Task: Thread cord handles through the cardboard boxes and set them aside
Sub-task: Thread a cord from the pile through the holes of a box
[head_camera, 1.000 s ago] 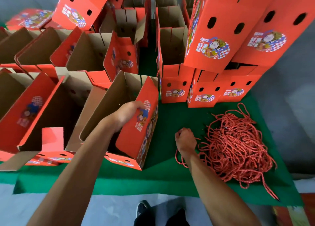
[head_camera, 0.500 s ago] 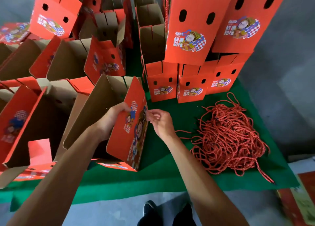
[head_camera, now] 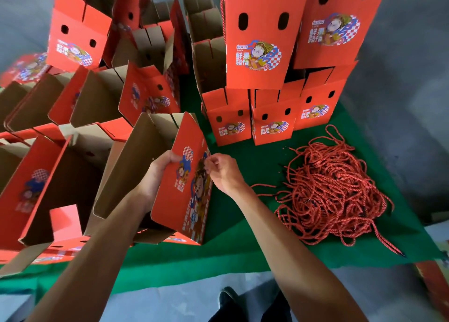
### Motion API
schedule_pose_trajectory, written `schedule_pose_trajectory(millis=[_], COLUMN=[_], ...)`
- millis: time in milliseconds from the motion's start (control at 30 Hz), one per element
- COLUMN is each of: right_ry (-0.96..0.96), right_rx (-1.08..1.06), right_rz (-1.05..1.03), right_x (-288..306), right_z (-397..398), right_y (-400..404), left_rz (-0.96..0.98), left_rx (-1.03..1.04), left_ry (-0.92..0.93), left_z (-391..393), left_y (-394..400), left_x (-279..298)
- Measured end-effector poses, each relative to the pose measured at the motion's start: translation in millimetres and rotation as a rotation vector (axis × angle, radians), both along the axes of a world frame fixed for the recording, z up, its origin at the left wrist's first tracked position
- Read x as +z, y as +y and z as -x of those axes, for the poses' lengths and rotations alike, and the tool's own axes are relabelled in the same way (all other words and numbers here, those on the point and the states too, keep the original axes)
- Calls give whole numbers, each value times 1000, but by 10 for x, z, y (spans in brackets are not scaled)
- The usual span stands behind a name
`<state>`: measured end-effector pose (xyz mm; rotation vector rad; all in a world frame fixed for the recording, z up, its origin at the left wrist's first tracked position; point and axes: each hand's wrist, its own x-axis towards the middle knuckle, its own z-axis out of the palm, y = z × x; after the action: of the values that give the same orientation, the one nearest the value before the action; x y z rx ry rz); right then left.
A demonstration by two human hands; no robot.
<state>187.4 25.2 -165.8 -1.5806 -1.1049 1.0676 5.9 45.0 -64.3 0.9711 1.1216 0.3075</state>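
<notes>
1. Work piece: one open red cardboard box point(head_camera: 179, 188) stands tilted at near centre on the green cloth point(head_camera: 243, 253).
2. Left hand point(head_camera: 158, 173): fingers curled over the box's printed panel at its top edge, gripping it.
3. Right hand point(head_camera: 223, 171): fingertips pinched together against the panel's right edge. A cord end is probably held there, but this cannot be confirmed.
4. Supply: a loose heap of red cords point(head_camera: 332, 193) lies on the cloth to the right, near the right hand.
5. Done: stacked boxes point(head_camera: 255, 42) at far right; a cord shows along one edge.
6. Outstanding: many open boxes point(head_camera: 43, 176) at left show no handles. Judged early in the batch.
</notes>
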Motion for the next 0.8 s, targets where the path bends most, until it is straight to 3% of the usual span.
schedule_pose_trajectory(millis=[167,367,567,700,800], right_ry=[-64,-72,-258,-466,-440], right_rx=[-2,-71,-15,79,77], right_rz=[-66,-7,-11,-98,-118], right_x=[-22,-1,97,168,170], right_z=[-43,-7,-25,-69,-35], right_y=[6,85,99,62,63], left_rz=[20,30,-36,-51,-89], left_rx=[-3,-10,-53,-67,-117], left_ry=[6,14,-41,43,114], left_z=[-37,-75,-140,-190,-232], left_y=[-10,-27,-93,-44,12], left_x=[35,89,117,148,189])
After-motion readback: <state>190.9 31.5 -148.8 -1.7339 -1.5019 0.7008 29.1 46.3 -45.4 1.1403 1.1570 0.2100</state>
